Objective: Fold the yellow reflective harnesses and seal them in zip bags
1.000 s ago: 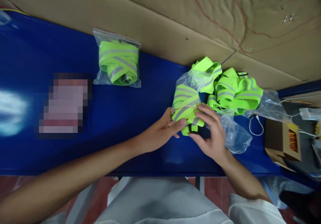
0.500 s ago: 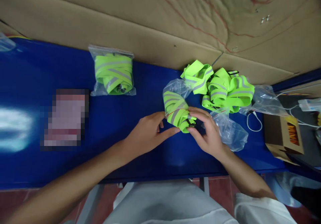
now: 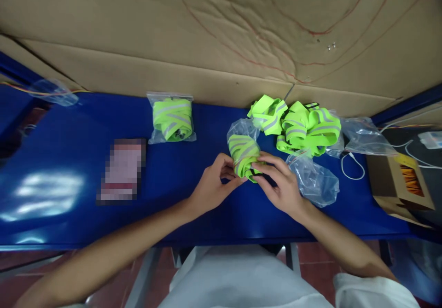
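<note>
A folded neon yellow-green strap with grey stripes [image 3: 243,150] lies partly inside a clear plastic bag [image 3: 243,127] at the middle of the blue table. My left hand [image 3: 214,183] pinches the bag's opening at its near left edge. On the other side, my right hand [image 3: 281,186] has its fingers on the strap's near end, where a dark buckle part shows. Behind and to the right are a loose strap bundle [image 3: 268,113] and a larger heap of straps [image 3: 311,128]. An empty clear bag [image 3: 316,179] rests right of my right hand.
A bagged strap [image 3: 172,119] stands at the back left of the blue table [image 3: 172,174]. Nearer is a blurred flat phone-like object [image 3: 121,172]. At the right are another clear bag [image 3: 366,135], a white cable [image 3: 352,166] and an open cardboard box [image 3: 397,183]. Brown cardboard lines the back.
The camera view has shifted, showing more of the table's left side. My right fingers have moved further onto the strap's near end, and my left hand still grips the bag edge.
</note>
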The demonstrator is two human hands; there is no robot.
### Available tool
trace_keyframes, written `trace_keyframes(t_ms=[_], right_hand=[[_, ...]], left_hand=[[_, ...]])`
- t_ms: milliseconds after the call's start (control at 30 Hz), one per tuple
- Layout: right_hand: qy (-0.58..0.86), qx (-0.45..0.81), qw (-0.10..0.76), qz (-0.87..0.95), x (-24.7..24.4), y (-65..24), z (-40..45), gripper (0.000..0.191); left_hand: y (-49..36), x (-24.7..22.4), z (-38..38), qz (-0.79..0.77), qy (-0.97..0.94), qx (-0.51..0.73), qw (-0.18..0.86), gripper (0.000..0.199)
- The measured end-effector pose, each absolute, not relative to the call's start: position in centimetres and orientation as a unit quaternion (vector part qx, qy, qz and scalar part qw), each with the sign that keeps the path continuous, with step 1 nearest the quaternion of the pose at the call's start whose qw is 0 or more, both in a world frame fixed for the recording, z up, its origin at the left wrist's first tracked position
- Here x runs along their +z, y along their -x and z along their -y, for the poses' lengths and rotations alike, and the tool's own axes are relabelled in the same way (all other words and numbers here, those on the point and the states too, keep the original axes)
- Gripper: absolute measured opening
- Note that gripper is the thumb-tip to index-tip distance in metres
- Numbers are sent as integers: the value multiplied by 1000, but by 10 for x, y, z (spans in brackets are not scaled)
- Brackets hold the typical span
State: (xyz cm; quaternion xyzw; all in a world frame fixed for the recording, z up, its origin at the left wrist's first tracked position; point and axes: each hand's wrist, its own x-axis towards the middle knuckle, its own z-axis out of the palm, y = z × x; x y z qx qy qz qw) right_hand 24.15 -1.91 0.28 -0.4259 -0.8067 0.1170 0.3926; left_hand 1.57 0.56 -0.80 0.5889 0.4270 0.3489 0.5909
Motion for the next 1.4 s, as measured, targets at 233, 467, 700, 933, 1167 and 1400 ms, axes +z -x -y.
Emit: trace_keyframes(t_ms=[233, 467, 700, 933, 1167, 1400], right_hand=[[425, 87, 361, 825, 7, -240, 25, 42], [436, 111, 392, 802, 3, -234, 25, 44], [495, 129, 316, 799, -2, -239, 24, 64], [508, 241, 314, 765, -4, -239, 18, 65], [501, 225, 368, 750, -1, -229, 23, 41], [498, 178, 377, 761, 1, -227, 26, 37]], left_hand=[[6, -5, -3, -347, -592, 323, 652, 57], [9, -1, -3, -407, -669, 311, 539, 45], [12, -5, 0, -426, -696, 314, 485, 36], [13, -10, 0, -357, -717, 298, 519, 46], [14, -13, 4, -389, -790, 331, 339, 34], [12, -14, 7, -375, -855, 335, 130, 20]])
